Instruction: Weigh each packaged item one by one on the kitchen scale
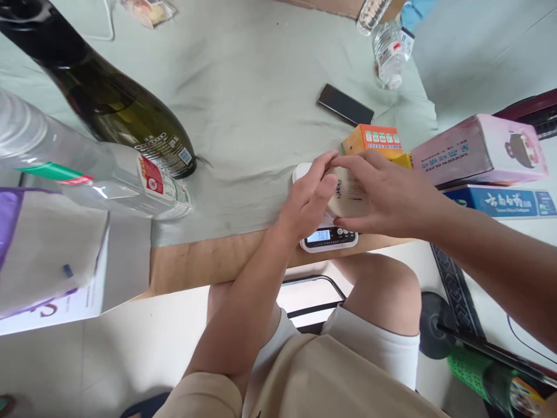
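A small white digital scale (329, 239) sits at the table's near edge, its lit display seeming to read 363. Over the scale is a cream-coloured Dove container (350, 194) with printed lettering, tilted on its side as far as I can see. My right hand (385, 188) grips it from the right, fingers over the top and thumb below. From the left, my left hand (310, 194) closes on its other end, fingers curled. The fingers hide that end, and I cannot tell whether the container touches the scale.
Behind the hands lie an orange box (378, 139) and a black phone (345, 104). To the right are a pink box (470, 151) and a blue box (505, 201). A dark green bottle (130, 116) and a clear plastic bottle (108, 174) stand left. A water bottle (389, 55) lies far back.
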`<control>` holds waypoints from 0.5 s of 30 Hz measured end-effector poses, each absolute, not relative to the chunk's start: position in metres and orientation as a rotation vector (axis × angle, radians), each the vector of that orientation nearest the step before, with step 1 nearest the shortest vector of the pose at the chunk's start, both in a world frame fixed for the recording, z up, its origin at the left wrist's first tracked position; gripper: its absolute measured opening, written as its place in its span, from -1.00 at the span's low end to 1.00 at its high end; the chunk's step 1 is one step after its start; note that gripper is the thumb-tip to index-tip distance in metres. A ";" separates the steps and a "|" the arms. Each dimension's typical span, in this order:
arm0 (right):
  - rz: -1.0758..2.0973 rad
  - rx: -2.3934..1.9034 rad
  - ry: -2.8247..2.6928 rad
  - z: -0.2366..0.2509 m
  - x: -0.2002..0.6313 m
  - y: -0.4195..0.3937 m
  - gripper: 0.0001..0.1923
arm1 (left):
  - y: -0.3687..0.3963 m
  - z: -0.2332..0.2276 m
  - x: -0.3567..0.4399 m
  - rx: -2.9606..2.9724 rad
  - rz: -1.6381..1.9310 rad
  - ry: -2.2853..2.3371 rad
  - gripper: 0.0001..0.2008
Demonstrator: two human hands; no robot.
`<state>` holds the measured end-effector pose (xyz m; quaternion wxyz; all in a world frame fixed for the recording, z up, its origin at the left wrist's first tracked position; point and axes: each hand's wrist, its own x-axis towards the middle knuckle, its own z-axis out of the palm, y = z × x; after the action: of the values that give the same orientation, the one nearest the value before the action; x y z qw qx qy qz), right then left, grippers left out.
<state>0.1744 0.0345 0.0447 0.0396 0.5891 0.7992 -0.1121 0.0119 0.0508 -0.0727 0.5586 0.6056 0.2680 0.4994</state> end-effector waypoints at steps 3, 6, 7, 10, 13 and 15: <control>-0.436 1.787 2.482 0.046 0.178 0.037 -0.07 | 0.050 -0.073 0.014 1.387 1.190 0.607 -0.28; -0.467 1.788 2.481 0.050 0.179 0.035 -0.03 | 0.047 -0.070 0.016 1.378 1.203 0.583 -0.38; -0.464 1.785 2.471 0.054 0.179 0.034 -0.02 | 0.046 -0.070 0.016 1.384 1.201 0.570 -0.39; -0.412 1.775 2.464 0.072 0.182 0.035 0.03 | 0.044 -0.068 0.017 1.399 1.183 0.520 -0.34; -0.180 1.840 2.430 0.099 0.198 0.052 0.14 | 0.044 -0.068 0.018 1.401 1.204 0.530 -0.31; 0.034 1.841 2.397 0.116 0.213 0.072 0.24 | 0.044 -0.066 0.018 1.432 1.249 0.613 -0.37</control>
<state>0.2133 0.0717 0.1156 0.0594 0.6080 0.7916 0.0112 0.0183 0.0435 -0.0662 0.5417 0.6030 0.2580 0.5257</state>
